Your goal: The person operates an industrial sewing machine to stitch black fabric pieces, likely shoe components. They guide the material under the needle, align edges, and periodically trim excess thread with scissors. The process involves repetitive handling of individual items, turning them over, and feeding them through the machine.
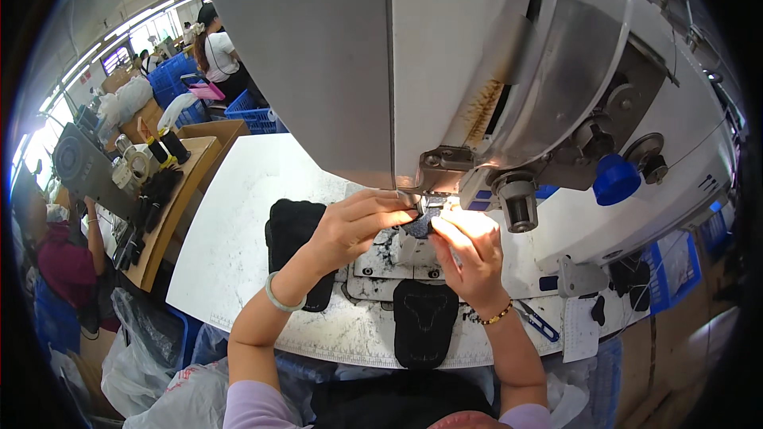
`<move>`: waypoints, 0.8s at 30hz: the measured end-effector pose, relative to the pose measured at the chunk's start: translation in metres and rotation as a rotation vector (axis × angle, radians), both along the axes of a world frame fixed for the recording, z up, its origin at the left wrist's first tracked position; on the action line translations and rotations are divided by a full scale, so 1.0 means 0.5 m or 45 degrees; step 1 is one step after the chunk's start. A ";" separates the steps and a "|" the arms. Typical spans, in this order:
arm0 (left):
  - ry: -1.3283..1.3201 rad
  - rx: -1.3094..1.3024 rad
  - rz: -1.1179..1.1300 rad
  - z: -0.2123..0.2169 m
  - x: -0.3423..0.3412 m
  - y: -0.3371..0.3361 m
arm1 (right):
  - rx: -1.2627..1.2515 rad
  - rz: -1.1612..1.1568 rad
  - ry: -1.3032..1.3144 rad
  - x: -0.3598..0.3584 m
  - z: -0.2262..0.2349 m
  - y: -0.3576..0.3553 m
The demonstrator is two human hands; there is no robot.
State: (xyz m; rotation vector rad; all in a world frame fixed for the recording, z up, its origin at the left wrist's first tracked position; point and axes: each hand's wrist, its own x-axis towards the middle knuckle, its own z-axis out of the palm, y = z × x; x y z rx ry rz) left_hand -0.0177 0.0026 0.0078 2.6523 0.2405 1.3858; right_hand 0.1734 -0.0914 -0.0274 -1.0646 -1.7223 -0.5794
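A small dark grey fabric piece (419,226) sits under the head of a large white sewing machine (334,56), in the lamp's light. My left hand (354,226) pinches its left edge between thumb and fingers. From the other side, my right hand (473,250) grips its right edge, the fingers bent close to the needle area. The needle itself is hard to make out. Left of my hands lies a pile of black fabric pieces (286,226). Another black fabric piece (426,330), with faint stitching, rests at the table's front edge.
A blue-handled cutter (540,322) and a white card (580,330) lie to the right on the white table (230,214). Beyond them are small black pieces (632,278) and a blue bin (675,266). Plastic bags (187,397) hang below at left. Co-workers sit farther left.
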 end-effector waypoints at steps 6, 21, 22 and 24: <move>0.138 0.035 0.044 0.025 -0.011 -0.024 | 0.017 -0.073 -0.111 -0.014 -0.008 -0.009; 0.224 0.242 0.307 0.026 0.014 -0.093 | -0.058 -0.026 -0.002 -0.006 0.006 -0.012; 0.219 0.228 0.311 0.026 0.015 -0.094 | -0.069 -0.028 0.005 -0.007 0.010 -0.013; 0.192 0.151 0.275 0.024 0.015 -0.088 | -0.067 -0.028 0.007 -0.008 0.014 -0.013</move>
